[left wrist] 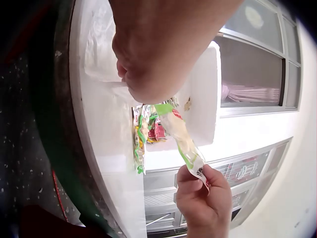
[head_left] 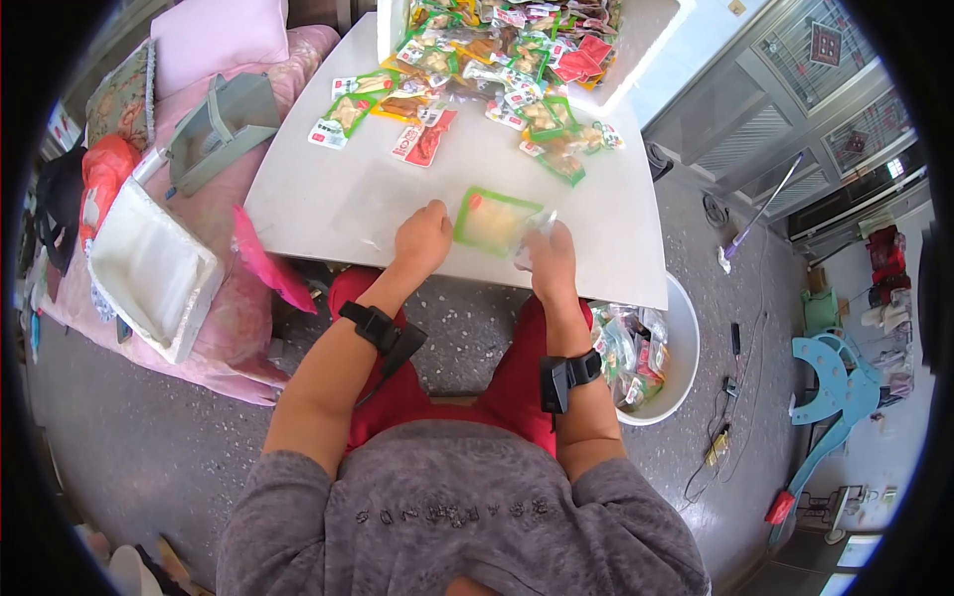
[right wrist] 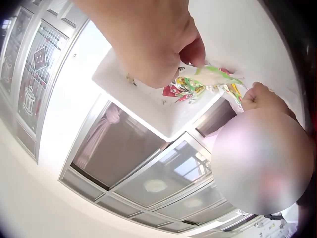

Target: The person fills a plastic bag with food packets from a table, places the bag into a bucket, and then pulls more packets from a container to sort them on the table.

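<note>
My right hand (head_left: 550, 260) pinches the white corner of a green-edged snack packet (head_left: 489, 221) over the front of the white table (head_left: 338, 149). Pale food shows through the packet's clear window. To the left, my left hand (head_left: 424, 238) has curled fingers at the edge of a clear plastic bag (left wrist: 101, 57), which it pinches in the left wrist view. The packet's far end lies close to the left hand in the head view. Farther back on the table are several loose packets, among them a red-and-white one (head_left: 425, 137).
A white foam box (head_left: 651, 55) full of packets stands at the table's back. Below the right edge, a white bucket (head_left: 686, 343) holds more packets. On the pink-covered seat at left lie a white foam tray (head_left: 149, 268) and a grey-green handled basket (head_left: 224, 134).
</note>
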`<state>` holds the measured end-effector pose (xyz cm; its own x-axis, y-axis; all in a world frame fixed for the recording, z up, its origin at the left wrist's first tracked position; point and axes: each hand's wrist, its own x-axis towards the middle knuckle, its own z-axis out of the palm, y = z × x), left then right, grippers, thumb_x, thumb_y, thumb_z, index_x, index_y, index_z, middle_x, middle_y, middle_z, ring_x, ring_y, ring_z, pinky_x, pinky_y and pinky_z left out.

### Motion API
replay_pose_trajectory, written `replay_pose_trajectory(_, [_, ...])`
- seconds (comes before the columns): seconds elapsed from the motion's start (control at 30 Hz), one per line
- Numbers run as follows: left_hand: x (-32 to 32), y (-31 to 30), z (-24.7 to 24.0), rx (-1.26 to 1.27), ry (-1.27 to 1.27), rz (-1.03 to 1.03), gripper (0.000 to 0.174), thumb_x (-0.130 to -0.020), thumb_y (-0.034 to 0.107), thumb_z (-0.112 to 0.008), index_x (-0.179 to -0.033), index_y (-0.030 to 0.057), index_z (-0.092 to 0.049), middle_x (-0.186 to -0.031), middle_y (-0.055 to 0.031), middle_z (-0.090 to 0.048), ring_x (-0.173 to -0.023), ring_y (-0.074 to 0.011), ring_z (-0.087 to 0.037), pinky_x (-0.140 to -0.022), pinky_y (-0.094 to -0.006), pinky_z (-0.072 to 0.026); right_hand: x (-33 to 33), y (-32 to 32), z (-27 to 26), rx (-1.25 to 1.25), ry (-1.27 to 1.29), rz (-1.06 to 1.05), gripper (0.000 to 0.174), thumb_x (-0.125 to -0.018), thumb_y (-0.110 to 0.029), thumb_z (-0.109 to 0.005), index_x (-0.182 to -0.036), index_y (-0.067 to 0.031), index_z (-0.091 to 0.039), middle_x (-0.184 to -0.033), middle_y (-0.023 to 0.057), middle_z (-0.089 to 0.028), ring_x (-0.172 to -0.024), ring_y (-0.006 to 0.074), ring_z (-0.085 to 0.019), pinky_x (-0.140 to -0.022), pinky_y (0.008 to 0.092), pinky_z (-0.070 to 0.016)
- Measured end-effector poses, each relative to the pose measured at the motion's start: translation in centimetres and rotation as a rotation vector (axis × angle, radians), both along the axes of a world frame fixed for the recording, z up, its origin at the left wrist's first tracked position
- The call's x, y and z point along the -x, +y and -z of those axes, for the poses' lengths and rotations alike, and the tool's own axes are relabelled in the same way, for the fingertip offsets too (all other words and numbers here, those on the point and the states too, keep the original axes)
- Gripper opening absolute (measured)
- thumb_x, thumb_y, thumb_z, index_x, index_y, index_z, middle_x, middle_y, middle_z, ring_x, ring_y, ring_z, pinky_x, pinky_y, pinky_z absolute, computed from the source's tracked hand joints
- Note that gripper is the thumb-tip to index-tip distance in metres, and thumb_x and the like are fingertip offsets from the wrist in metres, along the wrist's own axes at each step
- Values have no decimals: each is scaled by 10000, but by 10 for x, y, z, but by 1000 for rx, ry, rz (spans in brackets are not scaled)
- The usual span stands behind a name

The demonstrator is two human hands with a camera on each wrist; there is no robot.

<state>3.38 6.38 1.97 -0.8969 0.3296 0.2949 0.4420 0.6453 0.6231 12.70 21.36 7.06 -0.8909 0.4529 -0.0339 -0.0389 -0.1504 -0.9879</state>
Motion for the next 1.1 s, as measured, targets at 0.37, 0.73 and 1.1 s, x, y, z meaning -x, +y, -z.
replay_pose_trajectory(0.37, [-23, 18, 0, -75, 85, 88, 95, -743, 131, -451, -734, 36, -448, -700, -157, -522, -662, -322, -511, -573, -413, -394, 0, 0, 13, 168, -230, -24, 131, -746, -97, -470, -863, -40, -481, -697, 28, -491, -568, 106, -482, -459, 229, -427])
replay_pose_trajectory(0.73, [-22, 16, -25, 55, 72, 67, 105, -741, 141, -443, -708, 41, -437, -664, -160, -519, -628, -338, -508, -546, -430, -388, 37, -37, 7, 373, -144, -262, 88, -723, -66, -481, -778, -6, -515, -686, 48, -474, -585, 134, -459, -500, 256, -389])
replay_pose_trajectory(1.1, [6, -14, -13, 44, 158, -65, 115, -727, 154, -451, -718, 41, -433, -683, -163, -521, -603, -345, -517, -516, -443, -400, 93, -52, 43, 390, -273, -442, 139, -759, -71, -451, -859, 23, -477, -749, 80, -524, -647, 161, -538, -556, 257, -439])
